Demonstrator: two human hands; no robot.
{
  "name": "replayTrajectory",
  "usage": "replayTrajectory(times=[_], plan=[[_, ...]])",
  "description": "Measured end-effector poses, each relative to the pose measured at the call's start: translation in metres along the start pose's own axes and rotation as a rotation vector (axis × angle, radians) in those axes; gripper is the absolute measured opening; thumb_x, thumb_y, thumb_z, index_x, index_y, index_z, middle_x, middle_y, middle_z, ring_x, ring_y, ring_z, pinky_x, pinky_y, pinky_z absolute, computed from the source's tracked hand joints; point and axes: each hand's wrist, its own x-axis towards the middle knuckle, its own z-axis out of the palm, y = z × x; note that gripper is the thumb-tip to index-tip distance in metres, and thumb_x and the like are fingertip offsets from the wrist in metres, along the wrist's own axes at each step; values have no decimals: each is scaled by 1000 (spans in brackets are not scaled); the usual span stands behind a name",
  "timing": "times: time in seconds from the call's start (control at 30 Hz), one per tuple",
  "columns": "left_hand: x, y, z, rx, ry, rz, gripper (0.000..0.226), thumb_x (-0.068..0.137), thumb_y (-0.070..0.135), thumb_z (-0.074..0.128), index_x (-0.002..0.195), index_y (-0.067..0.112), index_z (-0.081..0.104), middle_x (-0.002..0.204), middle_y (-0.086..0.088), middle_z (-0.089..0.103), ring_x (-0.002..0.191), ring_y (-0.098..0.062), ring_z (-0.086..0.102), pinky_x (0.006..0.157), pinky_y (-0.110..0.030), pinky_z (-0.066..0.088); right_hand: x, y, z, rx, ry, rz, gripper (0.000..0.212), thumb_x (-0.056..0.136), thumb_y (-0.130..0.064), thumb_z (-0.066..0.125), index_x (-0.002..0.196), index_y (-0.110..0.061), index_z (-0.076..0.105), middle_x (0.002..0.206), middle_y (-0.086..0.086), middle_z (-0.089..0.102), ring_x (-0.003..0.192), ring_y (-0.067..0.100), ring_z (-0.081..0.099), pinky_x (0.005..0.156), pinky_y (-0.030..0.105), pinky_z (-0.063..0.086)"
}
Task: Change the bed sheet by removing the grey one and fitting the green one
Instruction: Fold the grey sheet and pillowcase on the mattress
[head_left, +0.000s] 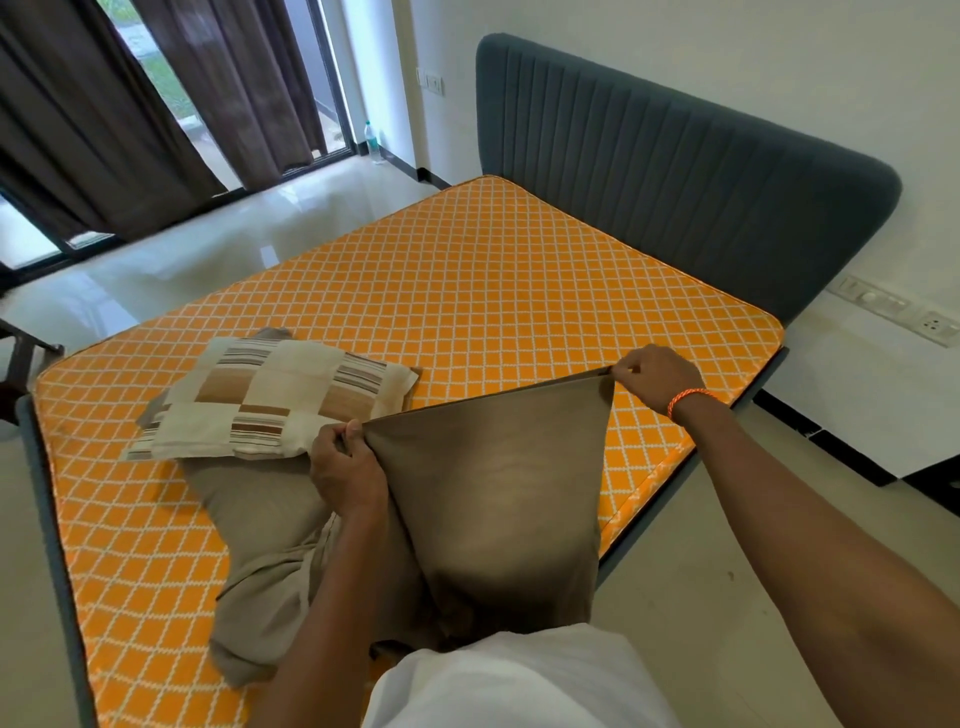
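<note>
The grey-brown sheet (498, 499) hangs stretched between my hands above the near side of the bare orange mattress (493, 291). My left hand (345, 462) pinches one end of its top edge. My right hand (657, 376) pinches the other end, further right and higher. The rest of the sheet lies bunched (260, 582) on the mattress in front of me, under my left arm. No green sheet is in view.
A striped beige and brown pillow (275, 400) lies on the mattress beside my left hand, partly over the bunched sheet. A blue-grey headboard (675, 176) stands at the right. Dark curtains (78, 130) cover a window at the left. A water bottle (370, 140) stands on the floor.
</note>
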Motion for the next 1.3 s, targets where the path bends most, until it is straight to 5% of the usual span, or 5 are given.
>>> replayTrajectory(times=[0.13,0.4,0.77,1.1,1.3], plan=[[-1,-2,2,25,-1,18,21,106,34,59,100,15,65,97,-4,67,90,-23,62,78,-36,48,12,-12,11,201,160,219,33,87,-28,66,60,-10,72,50,6,53,47,26,43,48,35,40],[-7,2,7,30,2,12,20,107,30,59,103,12,67,98,-4,66,91,-20,59,79,-33,44,5,-22,24,90,135,94,27,83,-2,66,77,-25,77,91,-3,64,81,24,59,64,35,48],[-7,-2,6,9,26,-17,22,106,29,59,104,10,69,99,-6,69,91,-21,62,77,-31,44,-1,21,27,-383,-26,-260,8,102,-45,60,104,-38,65,109,-10,58,96,20,58,64,38,46],[-4,1,15,12,9,-18,21,106,31,60,101,13,69,95,-1,67,89,-20,63,79,-33,48,5,9,36,334,171,-16,20,83,-3,69,70,-10,57,68,7,61,64,20,55,60,35,45],[4,2,13,3,42,-45,20,107,30,59,105,13,67,100,-2,64,94,-20,61,85,-34,49,4,4,42,874,155,101,26,91,-5,72,116,-13,70,66,1,67,71,15,67,80,28,58]])
